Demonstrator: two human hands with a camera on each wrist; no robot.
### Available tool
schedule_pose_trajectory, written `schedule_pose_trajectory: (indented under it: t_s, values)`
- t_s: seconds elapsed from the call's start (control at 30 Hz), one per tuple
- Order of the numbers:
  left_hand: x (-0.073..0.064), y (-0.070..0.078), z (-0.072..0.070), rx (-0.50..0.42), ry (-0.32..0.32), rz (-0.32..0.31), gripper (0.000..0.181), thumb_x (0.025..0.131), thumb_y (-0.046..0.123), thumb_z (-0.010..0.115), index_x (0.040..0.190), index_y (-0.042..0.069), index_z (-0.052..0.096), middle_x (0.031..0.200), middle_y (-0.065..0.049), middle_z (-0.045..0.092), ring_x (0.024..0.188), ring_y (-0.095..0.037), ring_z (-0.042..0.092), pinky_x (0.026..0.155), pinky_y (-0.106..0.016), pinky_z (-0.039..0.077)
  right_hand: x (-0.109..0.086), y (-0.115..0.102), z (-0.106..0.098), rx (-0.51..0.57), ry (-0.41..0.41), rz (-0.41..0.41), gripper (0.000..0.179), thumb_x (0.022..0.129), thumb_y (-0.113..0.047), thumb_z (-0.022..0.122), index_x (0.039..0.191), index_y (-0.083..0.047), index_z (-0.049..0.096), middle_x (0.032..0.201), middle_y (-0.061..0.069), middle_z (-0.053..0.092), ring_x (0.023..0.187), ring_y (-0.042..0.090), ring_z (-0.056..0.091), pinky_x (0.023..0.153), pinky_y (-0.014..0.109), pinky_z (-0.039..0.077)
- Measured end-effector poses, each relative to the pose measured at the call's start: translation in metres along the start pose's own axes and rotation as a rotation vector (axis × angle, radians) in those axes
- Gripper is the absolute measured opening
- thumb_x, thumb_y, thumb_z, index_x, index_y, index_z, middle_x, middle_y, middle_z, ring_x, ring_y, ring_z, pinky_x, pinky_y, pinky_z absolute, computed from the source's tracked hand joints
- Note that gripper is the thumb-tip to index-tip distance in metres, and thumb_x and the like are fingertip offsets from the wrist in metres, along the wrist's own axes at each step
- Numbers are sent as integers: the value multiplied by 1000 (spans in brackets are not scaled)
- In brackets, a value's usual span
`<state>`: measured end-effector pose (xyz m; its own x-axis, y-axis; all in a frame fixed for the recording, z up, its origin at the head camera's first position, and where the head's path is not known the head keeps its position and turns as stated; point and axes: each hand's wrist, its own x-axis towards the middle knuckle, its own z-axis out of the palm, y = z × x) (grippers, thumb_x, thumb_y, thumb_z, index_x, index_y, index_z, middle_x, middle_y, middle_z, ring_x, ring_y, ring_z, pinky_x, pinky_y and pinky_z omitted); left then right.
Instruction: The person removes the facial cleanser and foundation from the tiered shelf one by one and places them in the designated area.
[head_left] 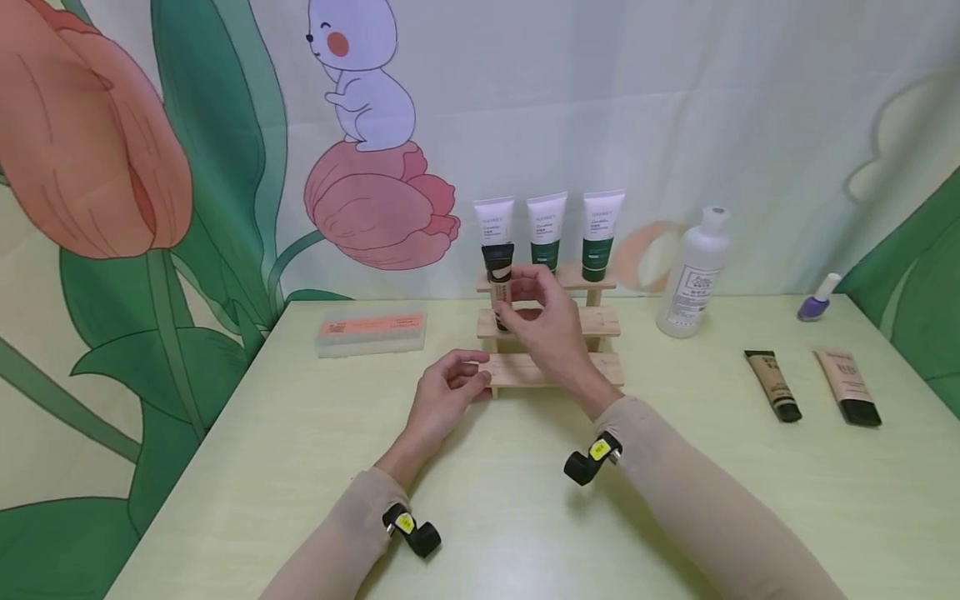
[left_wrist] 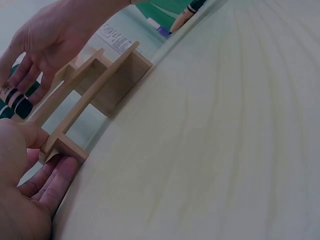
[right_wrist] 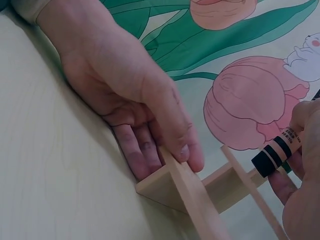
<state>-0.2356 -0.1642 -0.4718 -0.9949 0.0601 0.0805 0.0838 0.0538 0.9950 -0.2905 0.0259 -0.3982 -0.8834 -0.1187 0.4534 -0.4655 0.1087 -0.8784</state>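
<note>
A three-tier wooden display rack [head_left: 555,371] stands at the middle of the table. My left hand [head_left: 444,396] grips the left end of its lowest step, thumb on the board and other fingers by the end support, as the left wrist view shows. Between the thumb and fingers of my right hand [head_left: 551,325] is a small beige cosmetic tube [head_left: 500,290], upright with its black cap [right_wrist: 269,162] down. It is at the left end of the middle step; whether the cap touches the wood I cannot tell. Three white-and-green tubes [head_left: 602,233] stand on the top step.
Left of the rack lies a flat plastic case [head_left: 371,332] with an orange label. To the right stand a white bottle [head_left: 693,279] and a purple nail polish bottle [head_left: 817,298]. A gold-brown tube [head_left: 772,385] and a pink-beige tube [head_left: 847,383] lie nearer. A printed curtain [head_left: 525,100] hangs behind.
</note>
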Motion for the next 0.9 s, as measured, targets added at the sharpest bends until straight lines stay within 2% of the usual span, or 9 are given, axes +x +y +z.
schedule_pose_trajectory:
  t_s: [0.3, 0.37, 0.53, 0.73, 0.9]
  values:
    - [1, -1, 0, 15, 4, 1, 25, 106, 5, 76, 131, 5, 76, 110, -16, 72, 97, -25, 78, 92, -37, 71, -3, -23, -22, 11, 58, -37, 42, 102, -5, 81, 139, -11, 63, 124, 7, 71, 112, 20, 70, 95, 33, 65]
    - [1, -2, 0, 8, 2, 3, 25, 106, 5, 76, 131, 5, 76, 110, -16, 72, 97, -25, 77, 92, -37, 71, -3, -29, -30, 13, 67, -54, 42, 101, -4, 81, 139, -10, 63, 123, 9, 71, 111, 21, 71, 95, 35, 65]
    - [1, -2, 0, 8, 8, -2, 24, 106, 4, 76, 130, 5, 76, 108, -13, 71, 96, -22, 77, 91, -36, 71, -1, -37, -51, 42, 98, -93, 42, 99, 1, 79, 138, -6, 63, 120, 11, 71, 108, 23, 71, 91, 36, 64]
    - [1, -4, 0, 11, 26, -4, 23, 106, 4, 75, 129, 5, 77, 107, -13, 70, 95, -22, 76, 90, -34, 71, 3, -42, -79, 52, 154, -123, 40, 99, 3, 77, 136, 0, 63, 116, 8, 71, 103, 22, 71, 80, 26, 62]
    - [1, -2, 2, 8, 12, -8, 24, 106, 4, 76, 130, 5, 77, 108, -15, 70, 96, -25, 76, 91, -35, 71, 0, -50, -107, 23, 206, -127, 39, 100, 1, 78, 136, -2, 64, 115, 4, 70, 104, 20, 70, 83, 22, 64]
